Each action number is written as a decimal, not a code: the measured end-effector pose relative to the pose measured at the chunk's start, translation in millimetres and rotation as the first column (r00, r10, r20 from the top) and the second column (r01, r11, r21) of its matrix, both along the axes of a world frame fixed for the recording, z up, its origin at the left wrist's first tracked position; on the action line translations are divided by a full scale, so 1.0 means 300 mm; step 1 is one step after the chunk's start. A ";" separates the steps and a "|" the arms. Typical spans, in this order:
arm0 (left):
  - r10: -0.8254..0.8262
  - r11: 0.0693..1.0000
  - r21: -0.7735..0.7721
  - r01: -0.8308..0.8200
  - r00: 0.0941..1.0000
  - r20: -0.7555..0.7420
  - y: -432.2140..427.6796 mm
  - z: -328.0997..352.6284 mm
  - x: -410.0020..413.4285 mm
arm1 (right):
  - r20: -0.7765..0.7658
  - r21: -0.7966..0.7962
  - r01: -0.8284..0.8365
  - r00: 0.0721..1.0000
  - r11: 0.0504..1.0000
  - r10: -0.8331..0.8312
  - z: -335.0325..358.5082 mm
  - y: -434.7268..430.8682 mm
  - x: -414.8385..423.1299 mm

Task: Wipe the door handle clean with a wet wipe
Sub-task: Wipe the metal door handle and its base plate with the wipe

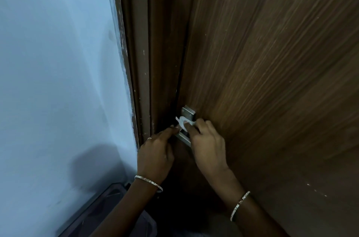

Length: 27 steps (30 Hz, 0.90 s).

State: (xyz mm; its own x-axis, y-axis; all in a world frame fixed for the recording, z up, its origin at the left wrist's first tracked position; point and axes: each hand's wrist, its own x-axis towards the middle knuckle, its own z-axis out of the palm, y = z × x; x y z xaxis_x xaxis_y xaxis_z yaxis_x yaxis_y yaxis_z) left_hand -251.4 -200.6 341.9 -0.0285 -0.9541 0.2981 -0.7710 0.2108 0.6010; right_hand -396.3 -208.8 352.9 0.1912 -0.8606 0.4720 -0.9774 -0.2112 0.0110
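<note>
A metal door handle [186, 113] is fixed near the left edge of a brown wooden door [272, 62]. A white wet wipe [182, 122] is wrapped around the handle's middle. My right hand [206, 145] pinches the wipe from the right, thumb and fingers closed on it against the bar. My left hand [157, 152] reaches in from the left, and its fingertips touch the wipe's left end beside the handle. The lower end of the handle [183, 138] shows between my two hands. Both wrists wear thin bangles.
A dark brown door frame [143, 62] runs up the left of the door. A pale blue wall [58, 62] fills the left side. A dark object [101, 209] lies on the floor at the bottom left.
</note>
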 end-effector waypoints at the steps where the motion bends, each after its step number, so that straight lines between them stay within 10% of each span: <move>1: 0.001 1.000 0.000 -0.001 1.000 -0.002 0.000 0.002 -0.001 | 0.001 0.037 0.018 1.000 0.999 -0.018 0.009 0.003 0.009; 13: 0.019 1.000 -0.018 -0.018 0.999 0.031 -0.007 0.006 -0.002 | -0.156 0.150 -0.045 0.985 0.988 0.069 0.046 -0.038 0.093; 27: 0.017 0.998 -0.058 -0.016 1.000 0.014 -0.016 -0.016 0.026 | 0.412 0.064 0.010 0.911 0.998 -0.036 0.081 0.059 -0.004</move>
State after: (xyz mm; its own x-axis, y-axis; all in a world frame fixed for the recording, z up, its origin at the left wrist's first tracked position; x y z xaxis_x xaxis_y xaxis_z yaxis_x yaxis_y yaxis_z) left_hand -243.7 -205.2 337.0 -0.0177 -0.9358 0.3521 -0.7831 0.2319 0.5770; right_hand -397.6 -191.2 377.0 -0.0297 -0.8909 0.4532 -0.8968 -0.1764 -0.4056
